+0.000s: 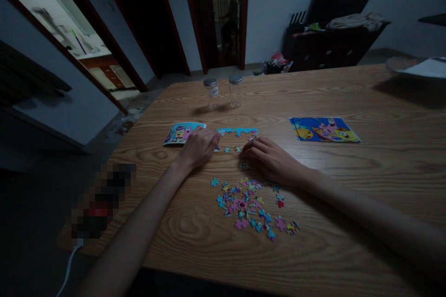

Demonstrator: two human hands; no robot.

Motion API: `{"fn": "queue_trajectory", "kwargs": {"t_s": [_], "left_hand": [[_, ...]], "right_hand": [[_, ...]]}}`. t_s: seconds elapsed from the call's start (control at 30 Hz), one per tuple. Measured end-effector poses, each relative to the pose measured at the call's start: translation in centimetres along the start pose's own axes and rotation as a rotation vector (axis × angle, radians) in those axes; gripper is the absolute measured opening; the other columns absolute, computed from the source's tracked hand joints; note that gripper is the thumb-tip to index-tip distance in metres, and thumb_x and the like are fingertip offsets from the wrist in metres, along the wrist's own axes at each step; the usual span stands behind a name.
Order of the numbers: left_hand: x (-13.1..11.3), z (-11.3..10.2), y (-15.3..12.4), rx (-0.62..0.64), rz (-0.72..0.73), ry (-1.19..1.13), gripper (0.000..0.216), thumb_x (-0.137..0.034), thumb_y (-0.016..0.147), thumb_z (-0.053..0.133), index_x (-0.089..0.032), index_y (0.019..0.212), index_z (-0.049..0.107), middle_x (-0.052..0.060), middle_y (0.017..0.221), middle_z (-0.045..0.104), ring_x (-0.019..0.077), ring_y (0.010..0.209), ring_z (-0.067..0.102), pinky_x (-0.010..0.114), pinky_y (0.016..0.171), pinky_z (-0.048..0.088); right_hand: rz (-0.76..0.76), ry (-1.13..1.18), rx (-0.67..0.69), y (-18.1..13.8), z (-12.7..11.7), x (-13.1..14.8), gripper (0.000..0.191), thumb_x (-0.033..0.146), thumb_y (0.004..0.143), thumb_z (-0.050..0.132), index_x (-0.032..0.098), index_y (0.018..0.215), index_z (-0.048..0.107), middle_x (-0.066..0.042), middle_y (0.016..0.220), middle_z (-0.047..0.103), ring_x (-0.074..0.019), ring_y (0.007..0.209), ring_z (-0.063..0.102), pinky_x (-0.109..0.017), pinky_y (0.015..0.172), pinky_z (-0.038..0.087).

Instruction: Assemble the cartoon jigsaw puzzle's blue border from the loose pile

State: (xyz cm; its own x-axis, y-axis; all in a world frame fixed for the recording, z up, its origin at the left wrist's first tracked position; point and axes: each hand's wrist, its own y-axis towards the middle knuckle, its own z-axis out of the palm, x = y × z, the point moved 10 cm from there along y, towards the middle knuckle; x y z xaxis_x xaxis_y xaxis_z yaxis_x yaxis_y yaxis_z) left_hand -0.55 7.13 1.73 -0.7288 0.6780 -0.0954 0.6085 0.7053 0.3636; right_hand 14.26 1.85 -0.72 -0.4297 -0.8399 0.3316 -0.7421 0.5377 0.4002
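Note:
My left hand (pixel 199 146) rests on the wooden table (pixel 348 181), fingers curled and touching the joined part of a jigsaw puzzle (pixel 237 132). My right hand (pixel 268 157) lies palm down just right of it, fingers pressed together over small loose pieces (pixel 230 149); what they hold, if anything, is hidden. A heap of several loose puzzle pieces (pixel 249 204) lies closer to me, between my forearms. A finished puzzle section or card (pixel 181 132) sits under and left of my left hand.
A colourful picture card (pixel 324 129) lies to the right. Two lidded glass jars (pixel 223 90) stand further back. A blurred dark object (pixel 101 199) sits at the table's left edge. A person sits in the far doorway (pixel 230 9).

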Motion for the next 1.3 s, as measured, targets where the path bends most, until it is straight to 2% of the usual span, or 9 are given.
{"fn": "queue_trajectory", "kwargs": {"t_s": [0.13, 0.27, 0.37, 0.53, 0.73, 0.93, 1.3], "left_hand": [[0.3, -0.1, 0.0, -0.011, -0.020, 0.018, 0.056, -0.035, 0.112, 0.019, -0.020, 0.075, 0.059, 0.008, 0.076, 0.070, 0.0226, 0.075, 0.063, 0.040, 0.085, 0.042], [0.8, -0.3, -0.1, -0.039, -0.040, 0.049, 0.060, -0.034, 0.112, 0.017, -0.020, 0.073, 0.060, 0.008, 0.072, 0.069, 0.0221, 0.073, 0.064, 0.040, 0.086, 0.044], [2.1, -0.1, -0.5, -0.055, -0.084, 0.116, 0.062, -0.037, 0.111, 0.021, -0.020, 0.068, 0.062, 0.009, 0.065, 0.066, 0.0224, 0.067, 0.064, 0.040, 0.082, 0.046], [4.0, 1.0, -0.9, -0.008, -0.212, 0.170, 0.063, -0.041, 0.109, 0.029, -0.018, 0.064, 0.066, 0.012, 0.062, 0.067, 0.0238, 0.063, 0.065, 0.037, 0.069, 0.046], [1.5, 2.9, -0.5, 0.108, -0.175, 0.095, 0.058, -0.036, 0.109, 0.032, -0.016, 0.072, 0.071, 0.014, 0.070, 0.073, 0.0246, 0.067, 0.070, 0.035, 0.068, 0.047], [-1.1, 4.1, -0.3, 0.165, -0.110, 0.036, 0.056, -0.034, 0.110, 0.033, -0.014, 0.077, 0.073, 0.016, 0.078, 0.076, 0.0279, 0.074, 0.073, 0.037, 0.070, 0.048], [-0.8, 3.9, -0.4, 0.197, -0.155, 0.047, 0.054, -0.033, 0.110, 0.034, -0.014, 0.079, 0.073, 0.014, 0.079, 0.076, 0.0257, 0.078, 0.074, 0.034, 0.072, 0.046]], "right_hand": [[-0.012, -0.022, -0.016, -0.1, -0.3, -0.1, 0.024, 0.013, 0.102, 0.043, 0.019, 0.116, 0.062, -0.013, 0.112, 0.067, -0.0279, 0.105, 0.055, -0.044, 0.093, 0.049], [-0.017, -0.095, -0.056, -0.2, -0.9, 0.4, 0.016, 0.020, 0.103, 0.048, 0.019, 0.112, 0.061, -0.012, 0.105, 0.067, -0.0278, 0.097, 0.055, -0.043, 0.086, 0.046], [-0.004, -0.101, -0.071, 0.2, -0.8, 2.2, 0.015, 0.020, 0.103, 0.050, 0.020, 0.113, 0.060, -0.011, 0.104, 0.068, -0.0274, 0.097, 0.056, -0.042, 0.086, 0.044], [0.003, -0.181, 0.019, 2.5, 1.3, 6.2, 0.013, 0.025, 0.104, 0.054, 0.019, 0.096, 0.062, -0.010, 0.097, 0.067, -0.0257, 0.087, 0.054, -0.039, 0.078, 0.041], [-0.052, -0.177, 0.132, 4.2, 3.3, 7.8, 0.009, 0.027, 0.095, 0.066, 0.019, 0.094, 0.063, -0.010, 0.095, 0.067, -0.0260, 0.088, 0.056, -0.040, 0.081, 0.044], [-0.043, -0.081, 0.122, 3.8, 4.1, 7.4, 0.007, 0.020, 0.091, 0.068, 0.017, 0.095, 0.065, -0.011, 0.099, 0.068, -0.0263, 0.094, 0.059, -0.041, 0.089, 0.047], [0.016, 0.193, 0.085, 3.6, 4.5, 5.4, 0.008, 0.019, 0.092, 0.072, 0.017, 0.097, 0.067, -0.008, 0.097, 0.067, -0.0236, 0.093, 0.059, -0.039, 0.087, 0.048]]}}
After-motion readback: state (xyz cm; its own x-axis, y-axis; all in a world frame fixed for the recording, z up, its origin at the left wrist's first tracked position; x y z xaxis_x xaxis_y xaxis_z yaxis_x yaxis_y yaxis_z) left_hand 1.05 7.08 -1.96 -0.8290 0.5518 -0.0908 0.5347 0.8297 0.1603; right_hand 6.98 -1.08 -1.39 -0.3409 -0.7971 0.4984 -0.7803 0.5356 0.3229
